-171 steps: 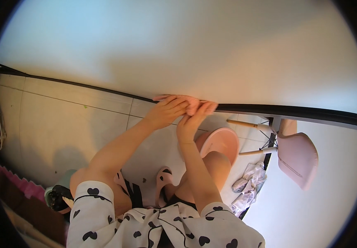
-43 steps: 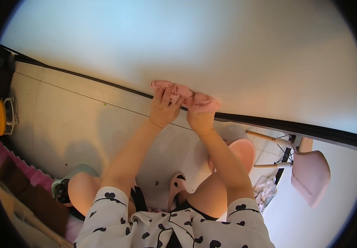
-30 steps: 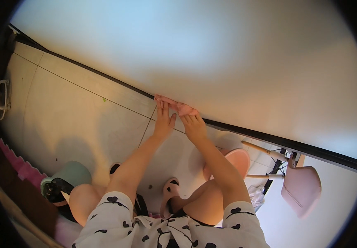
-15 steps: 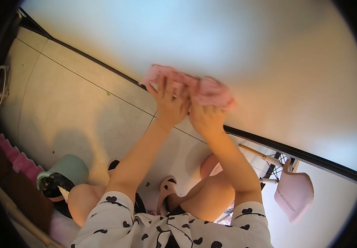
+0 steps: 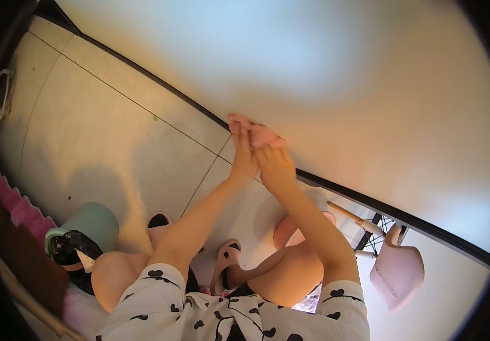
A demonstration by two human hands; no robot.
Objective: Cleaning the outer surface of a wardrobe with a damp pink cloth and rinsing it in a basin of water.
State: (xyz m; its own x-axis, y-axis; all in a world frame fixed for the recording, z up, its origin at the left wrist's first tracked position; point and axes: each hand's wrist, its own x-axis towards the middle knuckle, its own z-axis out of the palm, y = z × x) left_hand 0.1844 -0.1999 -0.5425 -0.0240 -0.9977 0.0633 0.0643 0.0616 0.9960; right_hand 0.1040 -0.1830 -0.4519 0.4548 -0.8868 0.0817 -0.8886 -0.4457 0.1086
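A pink cloth (image 5: 265,136) is bunched up at the dark edge of the white tabletop (image 5: 336,119). My left hand (image 5: 244,156) grips its left part, fingers pointing away from me. Close beside it, my right hand (image 5: 277,167) has its fingers closed on the cloth's right part, and the two hands nearly touch. Folds of the cloth hide some fingertips, and slight blur softens the hands.
A pink chair (image 5: 398,273) with wooden legs stands at the table's right side. On the tiled floor (image 5: 103,125) to my left is a pale green bin (image 5: 94,224) with a black bag. A pink rounded thing (image 5: 290,230) sits near my right knee.
The cloth, spread wider over the table's edge before, is now gathered into a smaller bunch. My left hand has moved right and slightly nearer, and both hands are closer together.
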